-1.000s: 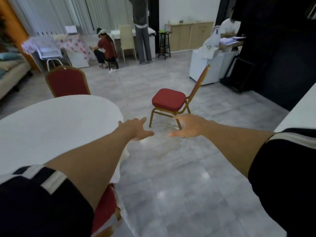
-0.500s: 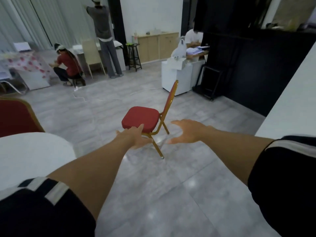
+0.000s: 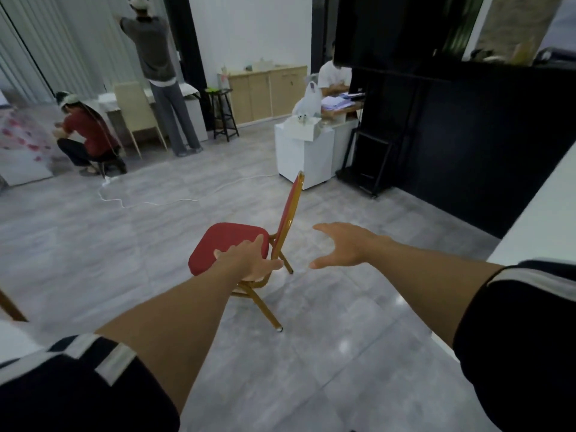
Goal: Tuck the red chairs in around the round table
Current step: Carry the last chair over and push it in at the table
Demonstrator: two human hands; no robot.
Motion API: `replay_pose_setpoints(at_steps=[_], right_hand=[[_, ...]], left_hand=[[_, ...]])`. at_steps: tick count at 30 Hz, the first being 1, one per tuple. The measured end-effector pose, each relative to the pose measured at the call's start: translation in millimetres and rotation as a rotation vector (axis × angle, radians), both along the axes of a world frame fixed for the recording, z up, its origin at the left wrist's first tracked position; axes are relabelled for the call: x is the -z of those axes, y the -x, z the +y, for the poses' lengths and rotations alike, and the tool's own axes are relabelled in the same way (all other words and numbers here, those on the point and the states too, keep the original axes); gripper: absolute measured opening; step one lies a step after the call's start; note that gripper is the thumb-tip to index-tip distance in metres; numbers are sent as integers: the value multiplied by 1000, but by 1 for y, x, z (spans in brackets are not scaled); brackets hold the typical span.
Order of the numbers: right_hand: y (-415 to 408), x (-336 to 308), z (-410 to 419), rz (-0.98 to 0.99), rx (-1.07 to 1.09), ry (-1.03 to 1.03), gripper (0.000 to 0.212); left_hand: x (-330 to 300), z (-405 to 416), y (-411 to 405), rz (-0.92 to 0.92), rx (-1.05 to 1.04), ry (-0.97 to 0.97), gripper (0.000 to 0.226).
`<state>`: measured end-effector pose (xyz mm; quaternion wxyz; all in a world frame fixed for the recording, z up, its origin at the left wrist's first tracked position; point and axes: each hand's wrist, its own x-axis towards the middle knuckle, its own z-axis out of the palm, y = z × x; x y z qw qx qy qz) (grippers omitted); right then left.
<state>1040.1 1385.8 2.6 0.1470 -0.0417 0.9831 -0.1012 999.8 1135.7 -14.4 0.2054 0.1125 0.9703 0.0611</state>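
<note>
A red chair (image 3: 227, 244) with a gold metal frame stands alone on the grey floor, its backrest on the right and seen edge-on. My left hand (image 3: 249, 261) reaches out in front of the seat's near right corner, fingers apart, holding nothing; whether it touches the seat I cannot tell. My right hand (image 3: 343, 244) hovers open to the right of the backrest, apart from it. Only a white sliver of the round table (image 3: 12, 338) shows at the far left edge.
A white cable (image 3: 149, 202) snakes over the floor behind the chair. A white cabinet (image 3: 304, 154) and a black counter (image 3: 467, 145) stand beyond it. One person crouches at the back left, one stands by the curtains, one sits behind the cabinet. A white surface runs along the right edge.
The view has swung right, away from the round table and its other red chair. The lone chair has come closer, and both hands have reached toward it.
</note>
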Motion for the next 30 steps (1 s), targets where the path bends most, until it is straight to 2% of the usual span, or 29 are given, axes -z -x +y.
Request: replay_pose_setpoints(at_steps=[12,22,27,30], right_hand=[[201,11,120,-29,-111,28,114],[377,42,148,-27,-239,-2,123],[473,53,145,-60,-341,-56,128],[520,58,142,-69,-440,-117,128]], left_hand=[[25,124,148,-19,-97,-69,97],[67,183,295,30,-144,-171,104],[94,188,371,-74,-248,-227,115],[112,187,390,-132,-297,-246,117]])
